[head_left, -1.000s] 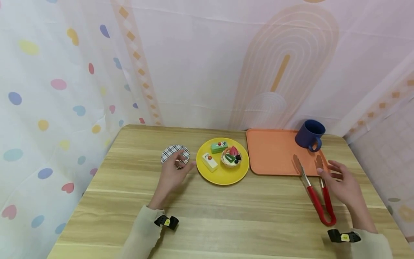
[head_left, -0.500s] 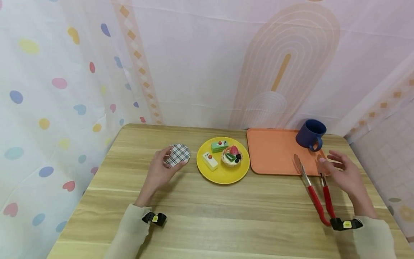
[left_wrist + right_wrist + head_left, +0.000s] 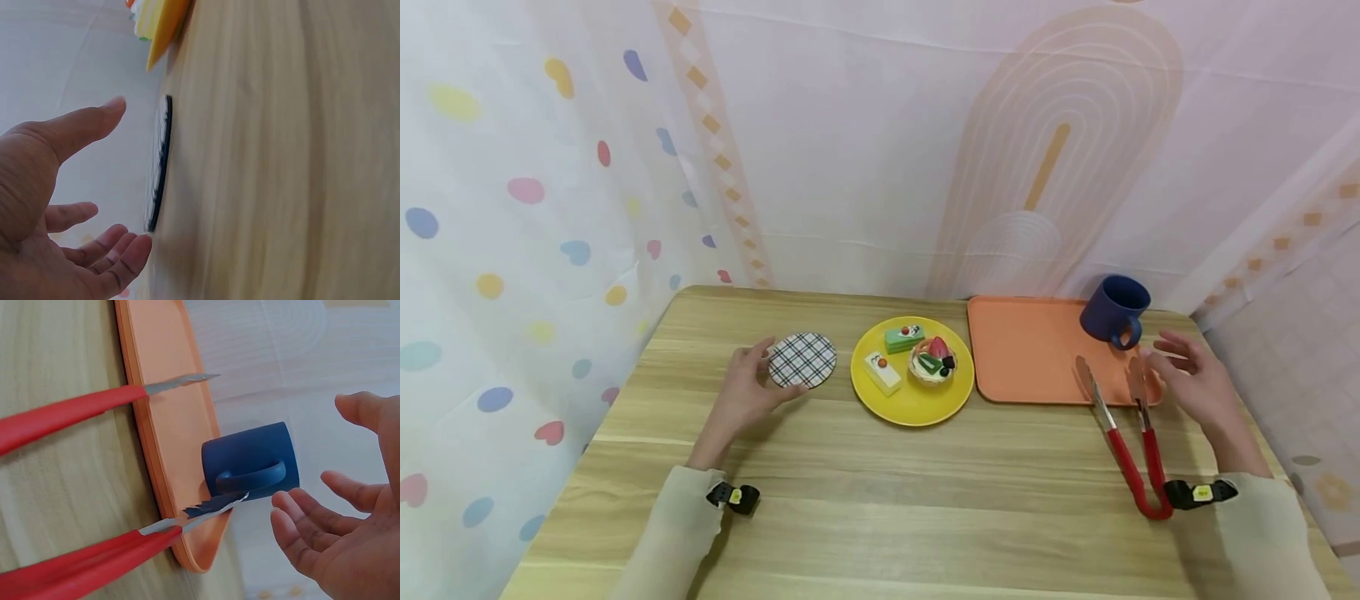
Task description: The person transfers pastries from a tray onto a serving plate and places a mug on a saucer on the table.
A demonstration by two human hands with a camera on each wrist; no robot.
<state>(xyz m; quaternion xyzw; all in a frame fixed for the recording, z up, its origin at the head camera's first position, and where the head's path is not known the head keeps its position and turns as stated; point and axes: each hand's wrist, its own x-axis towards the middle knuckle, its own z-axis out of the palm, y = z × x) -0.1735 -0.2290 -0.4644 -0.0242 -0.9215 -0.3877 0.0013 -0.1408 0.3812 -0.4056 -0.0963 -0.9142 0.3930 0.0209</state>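
A round checked coaster (image 3: pixel 802 360) lies flat on the table's left side. My left hand (image 3: pixel 747 392) is at its left edge, thumb and fingers apart around that side. In the left wrist view the coaster (image 3: pixel 161 164) appears edge-on, and the hand (image 3: pixel 56 194) holds nothing. Red-handled tongs (image 3: pixel 1124 460) lie spread, their tips over an orange tray (image 3: pixel 1022 354). Above and right of them hovers my right hand (image 3: pixel 1198 383), fingers loosely bent. A dark blue mug (image 3: pixel 250 453) stands on the tray, near the right hand (image 3: pixel 344 534) in the right wrist view.
A yellow plate (image 3: pixel 917 412) sits between coaster and tray. It bears a green cake slice (image 3: pixel 904 338), a cream-coloured slice (image 3: pixel 882 375) and a fruit tart (image 3: pixel 929 371). A patterned curtain (image 3: pixel 865 150) hangs behind the wooden table (image 3: pixel 910 517).
My left hand has moved left from over the coaster to its left side, uncovering it. My right hand stays near the tongs, its forearm shifted slightly forward.
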